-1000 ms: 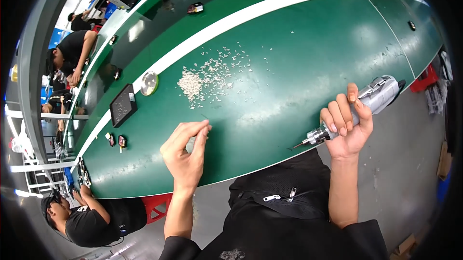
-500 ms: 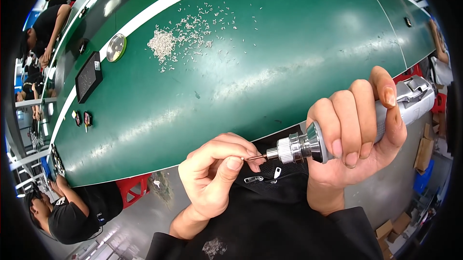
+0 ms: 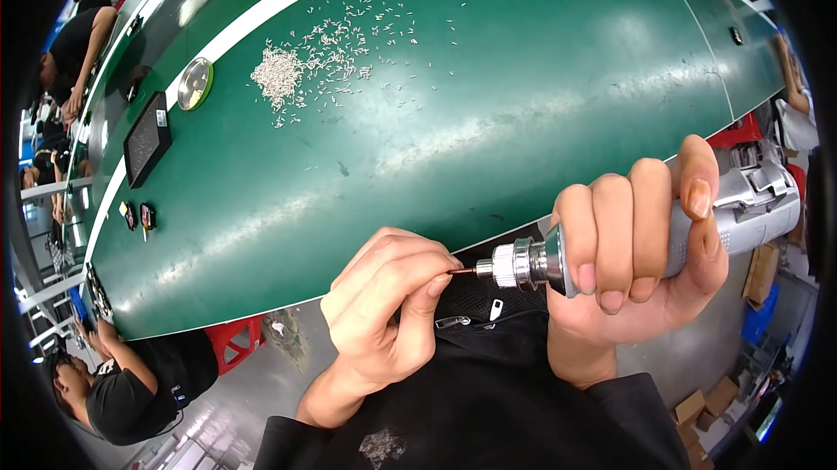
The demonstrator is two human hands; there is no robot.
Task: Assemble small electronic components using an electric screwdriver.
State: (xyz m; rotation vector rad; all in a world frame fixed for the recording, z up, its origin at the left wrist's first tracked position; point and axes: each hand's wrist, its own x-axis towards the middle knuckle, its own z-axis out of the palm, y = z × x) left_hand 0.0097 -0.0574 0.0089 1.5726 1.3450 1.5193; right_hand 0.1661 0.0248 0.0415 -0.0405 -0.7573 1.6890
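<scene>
Powered screwdriver [image 3: 757,219], thick-bodied and silver-grey, lies across the near edge of the green desk [image 3: 523,121], which spreads out ahead of both hands. Its long axis runs sideways, from beyond the outer side of the right hand [image 3: 641,252] to the fingertips of the left hand [image 3: 384,309], with the nose end a little nearer the person. The right hand is clamped on the barrel, its fingers curled round; the left hand, lying straight off the nose, has thumb and fingertips together on the bit's end.

Ahead of the left hand and to its left, well apart, pale little pieces [image 3: 279,75] lie in a heap with a loose scatter. Farther left is a black tray [image 3: 150,165], and between it and the heap a round dish [image 3: 207,89] with a green rim. Small black parts [image 3: 147,216] sit nearer, out to that hand's left.

Between the hands, the metal chuck [image 3: 526,262] narrows to a thin coppery bit [image 3: 466,271]; its tip is hidden, so whether a piece is pinched there cannot be told. A pale label [image 3: 161,119] marks the tray, its print too small to read.
</scene>
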